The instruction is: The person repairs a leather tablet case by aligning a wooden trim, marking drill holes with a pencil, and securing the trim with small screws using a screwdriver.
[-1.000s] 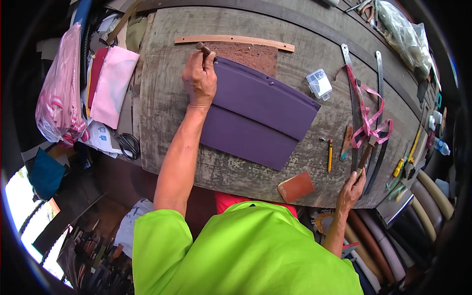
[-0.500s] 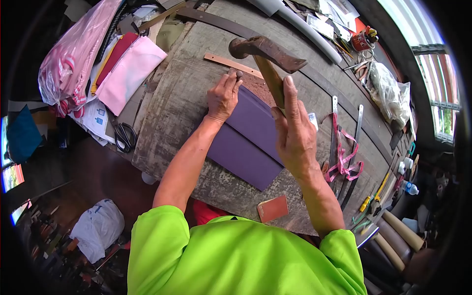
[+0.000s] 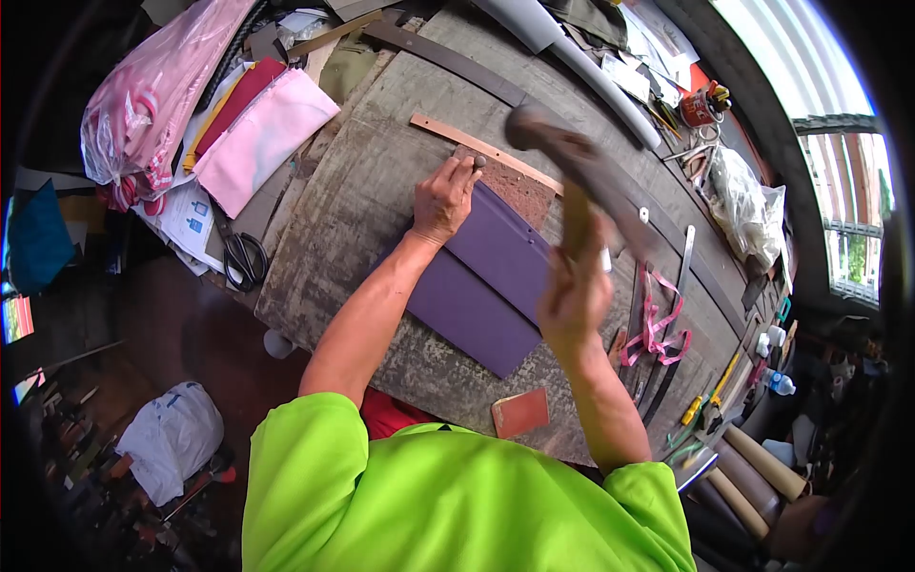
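Purple folded sheet [image 3: 481, 276]; at its top corner a short metal punch [image 3: 478, 163] is held by the left hand [image 3: 443, 202]; above it a blurred wooden-handled hammer [image 3: 558, 145] is gripped by the right hand [image 3: 572, 294].

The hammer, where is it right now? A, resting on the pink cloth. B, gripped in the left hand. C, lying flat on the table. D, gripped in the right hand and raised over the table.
D: the right hand grips the hammer by its handle, up over the wooden table and blurred, while the left hand pinches a small punch at the purple sheet.
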Motion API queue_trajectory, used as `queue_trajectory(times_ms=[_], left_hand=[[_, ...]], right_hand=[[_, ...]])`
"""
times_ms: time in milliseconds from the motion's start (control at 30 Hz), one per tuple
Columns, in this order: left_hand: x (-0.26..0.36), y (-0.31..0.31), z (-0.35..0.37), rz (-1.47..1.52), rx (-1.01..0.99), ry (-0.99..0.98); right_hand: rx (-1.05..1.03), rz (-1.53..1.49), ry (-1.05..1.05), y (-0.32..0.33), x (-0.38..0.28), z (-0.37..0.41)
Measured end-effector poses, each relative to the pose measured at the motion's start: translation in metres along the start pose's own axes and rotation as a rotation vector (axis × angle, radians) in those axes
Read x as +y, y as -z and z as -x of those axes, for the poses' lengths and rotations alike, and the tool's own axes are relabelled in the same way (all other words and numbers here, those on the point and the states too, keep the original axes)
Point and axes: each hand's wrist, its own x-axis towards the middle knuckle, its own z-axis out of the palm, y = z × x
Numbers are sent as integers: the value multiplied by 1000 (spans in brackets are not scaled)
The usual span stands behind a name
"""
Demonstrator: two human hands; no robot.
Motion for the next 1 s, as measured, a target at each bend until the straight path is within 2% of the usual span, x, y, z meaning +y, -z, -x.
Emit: queue_trajectory(times_ms=[33, 67, 100, 200, 300, 367, 433, 467, 533, 600, 667, 733, 767, 833, 900, 967, 1000], left_hand=[[1, 1, 2, -9, -6, -4], [1, 1, 2, -18, -12, -16], [0, 1, 0, -26, -18, -25], [-1, 0, -1, 4, 6, -32], [1, -2, 2, 27, 1, -8], [-2, -1, 3, 14, -12, -11], [-6, -4, 4, -8, -18, -34], [-4, -4, 5, -5, -22, -27], [-2, -1, 2, -7, -22, -8], [-2, -2, -3, -15, -23, 2], [-1, 0, 1, -26, -44, 13], [0, 1, 0, -30, -72, 10], [0, 0, 3, -63, -63, 14], [-2, -3, 2, -25, -49, -2], [-3, -4, 4, -7, -37, 16], [-3, -5, 3, -5, -53, 36], [-3, -5, 3, -5, -63, 43]], right_hand=[[-231, 58, -135, -18, 12, 12], [-481, 61, -362, -27, 17, 17], [-644, 187, -520, -12, 1, -11], [-270, 56, -249, 8, -3, -12], [4, 24, -32, 31, -18, -24], [0, 31, 1, 8, -1, 5], [-585, 211, -342, -12, -2, 9], [-381, 111, -326, -29, 11, 17], [-398, 70, -337, -8, 0, -4], [-169, 32, -244, -27, 5, 13], [-419, 168, -350, -31, 7, 25], [-536, 181, -427, -16, 4, 3], [-510, 164, -440, -6, 2, 13], [-437, 145, -461, 20, 0, 45], [-185, 114, -599, 50, -2, 110], [-115, 368, -663, 85, -2, 175], [-122, 412, -810, 100, -2, 212]])
